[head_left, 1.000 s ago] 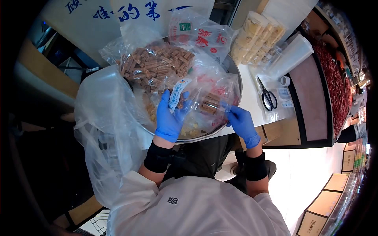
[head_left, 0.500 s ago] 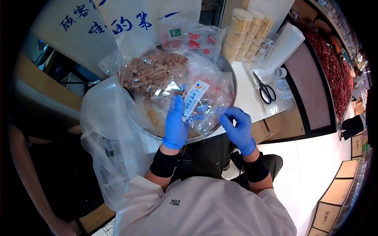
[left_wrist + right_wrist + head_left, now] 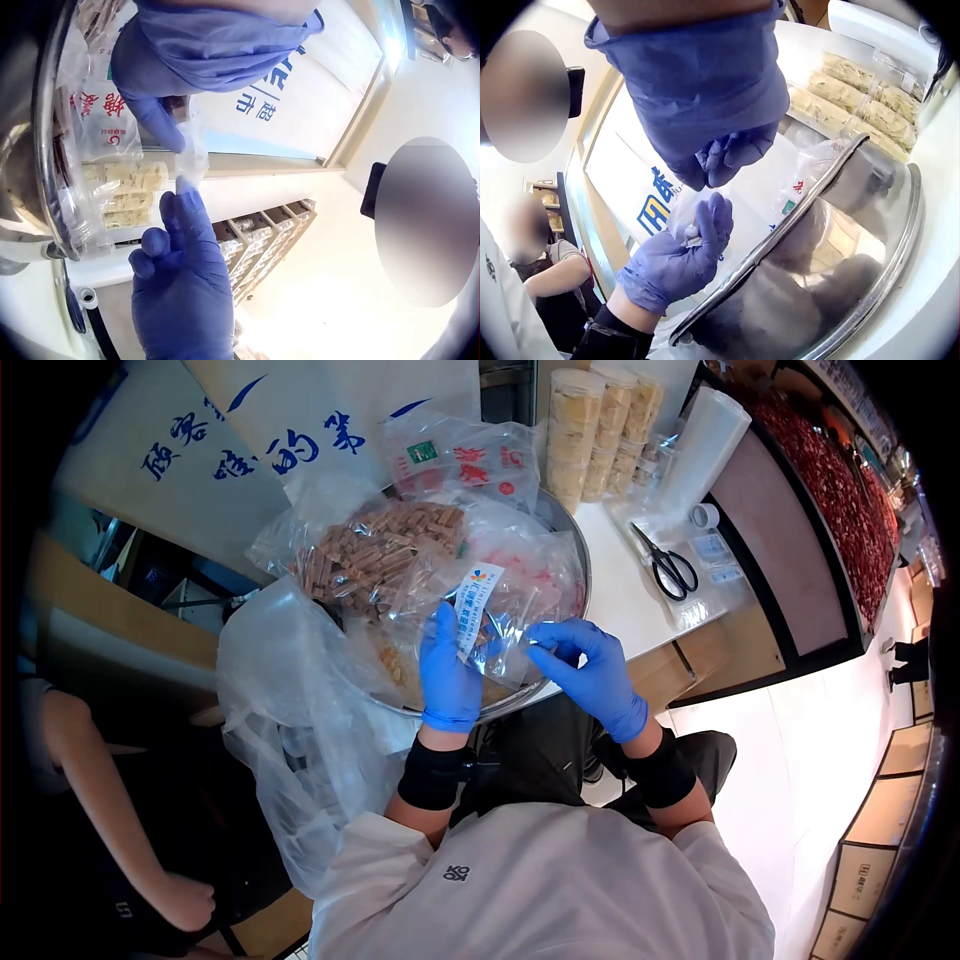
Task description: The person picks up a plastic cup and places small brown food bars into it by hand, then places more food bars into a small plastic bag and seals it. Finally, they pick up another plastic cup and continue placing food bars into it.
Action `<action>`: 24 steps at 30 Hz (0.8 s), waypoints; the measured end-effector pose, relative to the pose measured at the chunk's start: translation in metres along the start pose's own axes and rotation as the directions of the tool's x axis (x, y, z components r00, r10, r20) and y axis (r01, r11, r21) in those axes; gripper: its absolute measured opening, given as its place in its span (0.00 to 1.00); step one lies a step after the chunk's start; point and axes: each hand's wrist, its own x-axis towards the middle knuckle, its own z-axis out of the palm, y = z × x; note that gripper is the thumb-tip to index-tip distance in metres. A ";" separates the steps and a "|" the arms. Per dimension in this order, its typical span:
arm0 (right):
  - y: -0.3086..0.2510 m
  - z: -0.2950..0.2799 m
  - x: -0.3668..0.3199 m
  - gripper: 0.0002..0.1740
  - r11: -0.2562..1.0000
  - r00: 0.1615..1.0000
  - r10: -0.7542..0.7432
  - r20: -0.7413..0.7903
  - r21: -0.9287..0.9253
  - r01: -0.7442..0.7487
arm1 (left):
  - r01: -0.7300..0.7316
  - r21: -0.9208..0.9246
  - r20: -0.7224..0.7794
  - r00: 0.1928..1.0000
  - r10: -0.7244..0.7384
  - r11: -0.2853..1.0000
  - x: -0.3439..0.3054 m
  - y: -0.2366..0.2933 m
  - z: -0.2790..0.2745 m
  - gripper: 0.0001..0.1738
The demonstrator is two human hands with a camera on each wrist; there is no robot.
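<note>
A small clear plastic bag with a white and blue label [image 3: 468, 622] is held over a large round metal pan [image 3: 580, 565]. My left hand [image 3: 450, 678], in a blue glove, grips the bag's left side, fingers behind it. With thumb and fingertips my right hand [image 3: 596, 672] pinches the bag's right end. Brown stick-shaped pieces [image 3: 380, 550] lie heaped in plastic in the pan behind the hands. The left wrist view shows the bag's whitish end [image 3: 193, 156] between my left hand [image 3: 214, 49] and my right hand [image 3: 184, 300].
Stacked clear jars [image 3: 575, 435], a plastic roll [image 3: 705, 448], black-handled scissors [image 3: 672, 572] and a tape roll [image 3: 704, 515] stand or lie on the white table right of the pan. A large plastic bag [image 3: 300, 720] hangs at the left. Someone's arm [image 3: 120, 810] shows at far left.
The brown pieces seen earlier near the bag's right end are no longer visible there. My right hand has come closer to my left and moved its grip on the bag. The head view has shifted.
</note>
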 end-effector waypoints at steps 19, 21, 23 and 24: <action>0.007 -0.001 0.021 0.34 0.977 0.957 -0.167 0.239 -0.091 0.193 | -0.011 -0.009 -0.093 0.996 0.010 1.000 -0.008 -0.022 0.015 0.16; 0.013 -0.002 0.021 0.37 0.967 0.953 -0.142 0.269 -0.170 0.192 | 0.009 0.050 -0.074 0.997 -0.005 0.999 -0.008 -0.020 0.015 0.15; 0.010 -0.003 0.024 0.36 0.979 0.957 -0.085 0.279 -0.156 0.132 | 0.026 0.109 -0.057 0.998 -0.020 0.994 -0.008 -0.016 0.015 0.14; 0.008 -0.003 0.025 0.36 0.987 0.958 -0.029 0.287 -0.142 0.072 | 0.062 0.157 -0.045 0.997 -0.056 0.986 -0.008 -0.014 0.013 0.14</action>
